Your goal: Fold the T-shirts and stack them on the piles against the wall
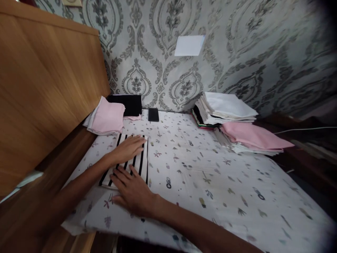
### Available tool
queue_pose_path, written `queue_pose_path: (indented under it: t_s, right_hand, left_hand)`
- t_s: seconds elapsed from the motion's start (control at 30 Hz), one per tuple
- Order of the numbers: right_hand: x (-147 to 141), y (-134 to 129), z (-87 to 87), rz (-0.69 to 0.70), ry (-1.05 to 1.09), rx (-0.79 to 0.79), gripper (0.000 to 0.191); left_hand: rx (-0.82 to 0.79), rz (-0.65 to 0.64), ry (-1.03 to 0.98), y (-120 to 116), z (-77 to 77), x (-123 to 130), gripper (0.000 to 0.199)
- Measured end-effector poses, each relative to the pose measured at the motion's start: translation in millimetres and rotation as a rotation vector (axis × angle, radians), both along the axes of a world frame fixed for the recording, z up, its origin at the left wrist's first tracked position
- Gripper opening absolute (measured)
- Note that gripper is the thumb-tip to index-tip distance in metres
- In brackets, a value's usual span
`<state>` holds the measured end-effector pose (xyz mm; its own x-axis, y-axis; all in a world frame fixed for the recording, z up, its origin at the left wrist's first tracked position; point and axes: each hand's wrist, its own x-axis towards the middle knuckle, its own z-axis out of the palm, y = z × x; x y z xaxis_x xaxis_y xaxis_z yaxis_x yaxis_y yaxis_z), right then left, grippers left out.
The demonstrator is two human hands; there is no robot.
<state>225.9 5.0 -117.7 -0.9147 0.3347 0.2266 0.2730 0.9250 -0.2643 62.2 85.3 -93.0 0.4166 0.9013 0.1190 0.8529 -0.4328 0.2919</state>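
Palms down, a person's left hand (128, 149) and right hand (135, 193) are resting on a folded black-and-white striped cloth (138, 163), which is lying toward the left side of a printed sheet (189, 179). The left fingers are stretching out slightly apart near the far edge; the right fingers are fanning over the nearer part, clamping nothing. Pressing evenly outward with one hand while the other is steadying the layers would likely be keeping the stripes straight. The rectangle is appearing thin and soft. Behind it, a pink-topped cloth stack (108, 116) is showing uneven layered edges beside a matte black folded cloth (133, 105). At right, a white-topped cloth pile (230, 105) is rising near damask-patterned wallpaper (160, 66).
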Motion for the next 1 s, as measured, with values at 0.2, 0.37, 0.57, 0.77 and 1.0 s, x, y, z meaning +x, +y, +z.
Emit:
queue_pose_path:
  t_s: [0.2,0.37,0.57,0.77,1.0]
  right_hand:
    - [1.0,-0.6,-8.7,0.043,0.02,0.039,0.062]
    - [0.6,-2.1,-13.6,0.062,0.085,0.029,0.058]
    - [20.8,8.2,10.7,-0.048,0.647,-0.266,0.031]
    - [51.9,53.4,32.9,-0.417,0.846,-0.476,0.026]
    - [49.1,60.6,0.3,-0.519,0.683,-0.69,0.03]
  left_hand:
    - [-0.173,-0.037,0.133,49.9,-27.8,6.2,0.061]
    - [-0.193,-0.024,0.164,70.9,-22.3,5.0,0.063]
    - [-0.112,-0.097,0.207,17.8,-19.8,20.2,0.067]
    - [-0.035,-0.213,0.144,-60.1,-20.8,42.0,0.069]
    - [0.084,-0.171,0.097,-99.9,-17.1,43.0,0.062]
